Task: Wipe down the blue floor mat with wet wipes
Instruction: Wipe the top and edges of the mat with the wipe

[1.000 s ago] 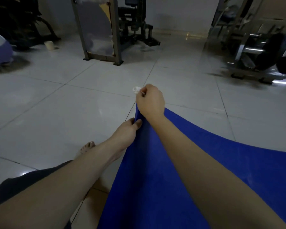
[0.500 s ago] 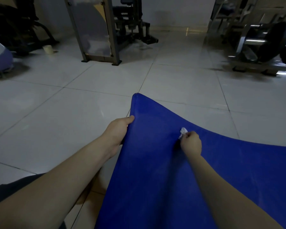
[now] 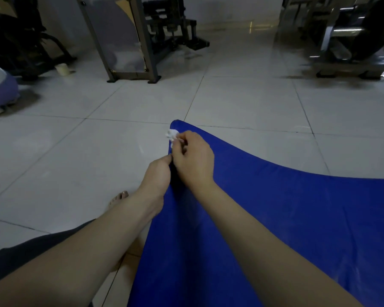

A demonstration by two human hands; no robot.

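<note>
A blue floor mat fills the lower right, its far left corner lifted off the tiled floor. My left hand grips the mat's left edge just below that corner. My right hand pinches a small crumpled white wet wipe and holds it against the mat near the raised corner, right beside my left hand.
White floor tiles surround the mat. Gym machines stand at the back centre and another machine at the back right. A small pale cup sits on the floor at left. My bare foot shows beside the mat.
My right hand has swept the wipe from the middle of the mat back up and left to the raised corner. My left hand has kept its hold on the edge.
</note>
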